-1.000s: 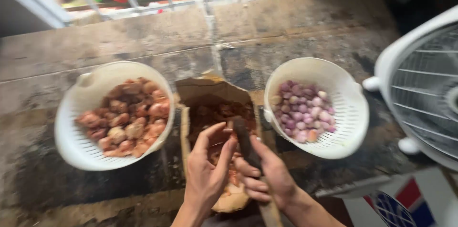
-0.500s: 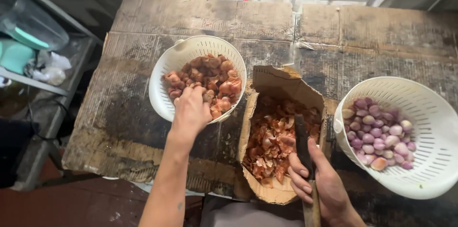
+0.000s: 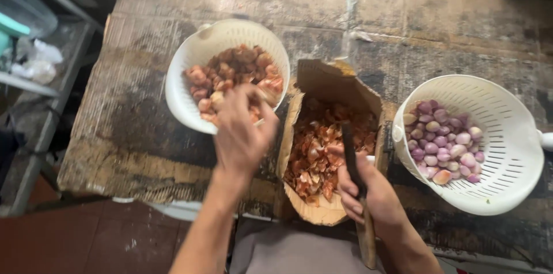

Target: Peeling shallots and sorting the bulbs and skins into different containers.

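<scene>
My left hand [image 3: 241,131] hovers blurred at the near rim of a white colander [image 3: 190,61] filled with unpeeled brown shallots [image 3: 233,75]; its fingers are curled, and I cannot see whether they enclose a shallot. My right hand [image 3: 368,193] grips a knife [image 3: 352,159] with a dark blade and a wooden handle, over the near end of a cardboard box [image 3: 322,81] holding papery shallot peels [image 3: 319,153]. A second white colander [image 3: 507,135] at the right holds peeled purple shallots [image 3: 443,141].
Everything rests on a worn, dark wooden table [image 3: 403,26]. A metal shelf with a plastic container and bags [image 3: 29,43] stands at the left. Reddish floor tiles [image 3: 98,239] show below the table's near edge. A window grille runs along the top.
The view has shifted left. My left hand went from the box to the unpeeled shallots and has now drawn back to the colander's near rim. The right hand kept the knife over the box.
</scene>
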